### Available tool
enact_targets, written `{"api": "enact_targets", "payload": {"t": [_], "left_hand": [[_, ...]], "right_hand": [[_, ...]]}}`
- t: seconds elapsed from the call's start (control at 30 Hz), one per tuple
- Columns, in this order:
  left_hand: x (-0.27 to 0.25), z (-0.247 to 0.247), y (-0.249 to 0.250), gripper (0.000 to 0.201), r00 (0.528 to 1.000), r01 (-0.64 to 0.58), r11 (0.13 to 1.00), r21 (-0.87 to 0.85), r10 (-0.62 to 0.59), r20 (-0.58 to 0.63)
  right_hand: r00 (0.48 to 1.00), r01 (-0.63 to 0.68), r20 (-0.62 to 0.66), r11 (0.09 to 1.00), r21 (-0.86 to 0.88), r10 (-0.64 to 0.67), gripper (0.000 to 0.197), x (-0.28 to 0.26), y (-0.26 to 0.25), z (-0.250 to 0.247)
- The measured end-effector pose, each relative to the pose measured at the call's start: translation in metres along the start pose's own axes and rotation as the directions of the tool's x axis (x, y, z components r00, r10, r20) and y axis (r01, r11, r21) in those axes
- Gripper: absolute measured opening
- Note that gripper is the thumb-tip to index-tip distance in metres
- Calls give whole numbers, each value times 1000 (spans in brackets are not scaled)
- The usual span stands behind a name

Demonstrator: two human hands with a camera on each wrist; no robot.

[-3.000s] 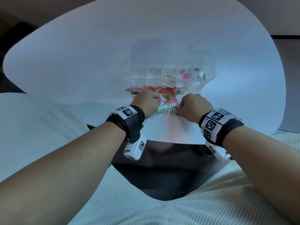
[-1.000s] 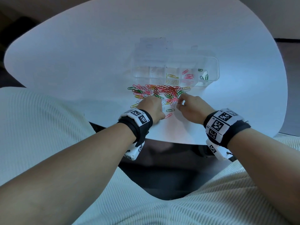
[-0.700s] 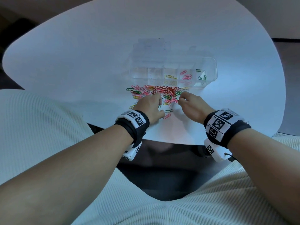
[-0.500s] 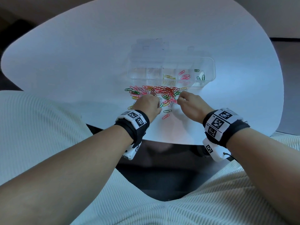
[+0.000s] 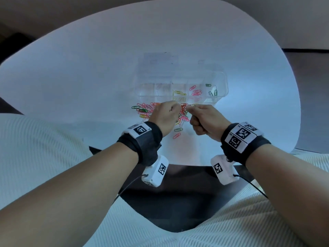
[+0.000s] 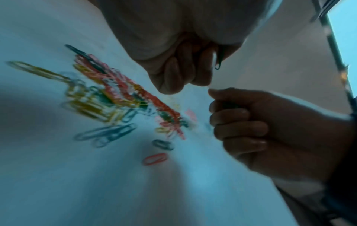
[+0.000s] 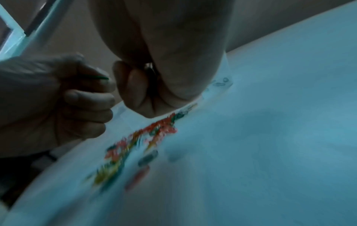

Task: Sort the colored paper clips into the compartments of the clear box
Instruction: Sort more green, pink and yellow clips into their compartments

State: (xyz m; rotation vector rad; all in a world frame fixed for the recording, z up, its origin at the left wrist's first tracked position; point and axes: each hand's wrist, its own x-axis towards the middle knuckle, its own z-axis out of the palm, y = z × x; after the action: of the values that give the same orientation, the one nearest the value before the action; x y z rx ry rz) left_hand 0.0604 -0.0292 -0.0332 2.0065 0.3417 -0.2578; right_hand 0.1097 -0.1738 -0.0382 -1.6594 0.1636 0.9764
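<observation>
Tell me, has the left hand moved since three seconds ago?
Yes. The left hand has gone forward over the paper clip pile, toward the clear box.

left hand (image 5: pixel 166 115): fist-like, fingers curled, a thin green clip pinched at the fingertips
right hand (image 5: pixel 204 120): fingers curled under, thumb and forefinger pinched together
forearms: both bare, black wristbands, hands nearly touching

Left hand (image 6: pixel 173 64) above the white table (image 6: pixel 96 191), fingers curled, a dark green paper clip (image 6: pixel 219 62) protruding beside the fingertips. Right hand (image 6: pixel 270 130) opposite, fisted. Heap of red, yellow, green and blue paper clips (image 6: pixel 115 97) below; single green clip (image 6: pixel 163 145) and red clip (image 6: pixel 155 159) lie apart.
</observation>
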Motion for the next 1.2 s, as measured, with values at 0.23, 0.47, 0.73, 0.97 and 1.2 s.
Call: {"api": "enact_targets", "payload": {"t": [0.23,0.47,0.73,0.97,1.2], "left_hand": [[21,9,37,37,996,82,892,-444,-55,74],[43,18,57,36,968,225,856,-466,-144,204],[81,12,80,27,955,295,895,-333,-284,84],[109,45,112,22,962,255,949,-184,-230,144],[106,57,116,17,973,68,974,215,-113,203]], "right_hand": [[986,146,-117,960,238,-121,39,-2,-39,-29],[915,263,-347,956,130,-205,38,10,-74,-53],[920,11,-377,966,-258,-111,64,28,-73,-54],[872,174,-445,979,-108,-204,57,2,-75,-82],[841,257,-486,966,-32,-239,49,-21,-71,-92]]}}
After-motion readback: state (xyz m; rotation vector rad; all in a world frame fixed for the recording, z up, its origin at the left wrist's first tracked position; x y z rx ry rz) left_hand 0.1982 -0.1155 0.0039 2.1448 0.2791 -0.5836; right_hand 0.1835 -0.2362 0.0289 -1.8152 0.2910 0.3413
